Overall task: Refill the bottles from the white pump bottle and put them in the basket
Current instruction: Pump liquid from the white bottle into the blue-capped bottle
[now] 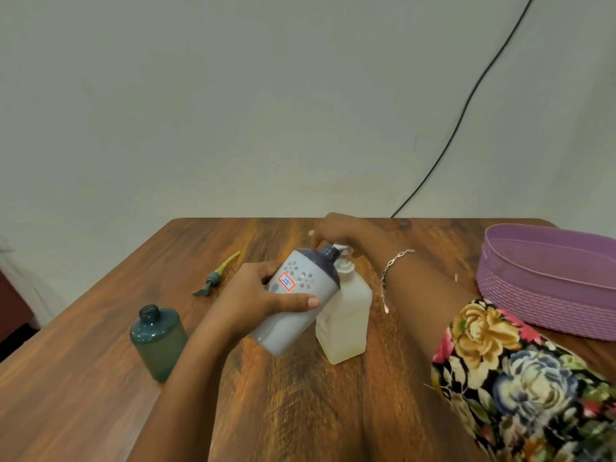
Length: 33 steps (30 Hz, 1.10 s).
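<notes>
While my left hand (258, 296) wraps round the grey bottle (308, 280) — tilted, dark neck right at the spout of the white pump bottle (346, 315) — my right hand (336, 230) lies flat-fingered on the pump head. Teal bottle (158, 341) stands uncapped at left, purple basket (533, 308) far right.

- A short sleeve (520, 371) covers the right upper arm and ends near the elbow. Its fabric is black with a large, crowded floral print.
- The blooms are mustard-yellow, pink and pale blue-white, with small green leaves between them.
- A thin silver bracelet (396, 261) sits just behind the right wrist. It is made of open, lozenge-shaped links, and a loose chain tail hangs from it.
- Below the sleeve, the right forearm and right hand (333, 228) are bare.
- The left hand (253, 295) and its forearm are bare down to the frame's lower edge.
- The left thumbnail is short and rounded.
</notes>
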Available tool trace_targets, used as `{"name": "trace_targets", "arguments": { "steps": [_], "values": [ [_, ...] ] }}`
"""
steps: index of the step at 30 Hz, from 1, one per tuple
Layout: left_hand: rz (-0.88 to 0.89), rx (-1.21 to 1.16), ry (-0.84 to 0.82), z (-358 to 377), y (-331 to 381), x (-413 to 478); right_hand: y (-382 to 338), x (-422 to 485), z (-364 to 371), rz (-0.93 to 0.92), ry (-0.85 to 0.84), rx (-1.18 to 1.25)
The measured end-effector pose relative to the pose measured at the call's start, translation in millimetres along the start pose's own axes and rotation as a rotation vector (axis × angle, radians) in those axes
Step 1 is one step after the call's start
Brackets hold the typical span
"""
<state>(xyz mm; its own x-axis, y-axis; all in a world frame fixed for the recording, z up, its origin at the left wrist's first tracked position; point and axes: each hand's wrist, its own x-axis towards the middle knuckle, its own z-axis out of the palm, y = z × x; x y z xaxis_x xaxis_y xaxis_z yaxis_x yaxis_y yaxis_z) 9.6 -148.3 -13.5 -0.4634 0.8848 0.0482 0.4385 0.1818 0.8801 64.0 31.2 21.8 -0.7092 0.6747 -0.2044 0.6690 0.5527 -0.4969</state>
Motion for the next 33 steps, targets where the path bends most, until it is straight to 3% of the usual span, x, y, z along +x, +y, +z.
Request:
{"name": "trace_targets", "arguments": {
  "steps": [11,17,21,29,33],
  "values": [
    [-0.039,0.020,0.008,-2,-5,2,0,9,14,0.051,0.006,-0.057],
    [-0.030,0.008,-0.010,1,1,0,5,12,7,0.022,0.093,0.055],
    [-0.020,0.008,0.017,-3,6,-3,-4,2,0,-0.019,-0.001,0.006],
    [-0.091,-0.025,-0.026,1,-2,-3,3,11,12,0.000,-0.033,-0.145],
    [-0.086,-0.053,-0.050,0,-4,-1,4,10,12,0.001,0.023,-0.010]
  ]
}}
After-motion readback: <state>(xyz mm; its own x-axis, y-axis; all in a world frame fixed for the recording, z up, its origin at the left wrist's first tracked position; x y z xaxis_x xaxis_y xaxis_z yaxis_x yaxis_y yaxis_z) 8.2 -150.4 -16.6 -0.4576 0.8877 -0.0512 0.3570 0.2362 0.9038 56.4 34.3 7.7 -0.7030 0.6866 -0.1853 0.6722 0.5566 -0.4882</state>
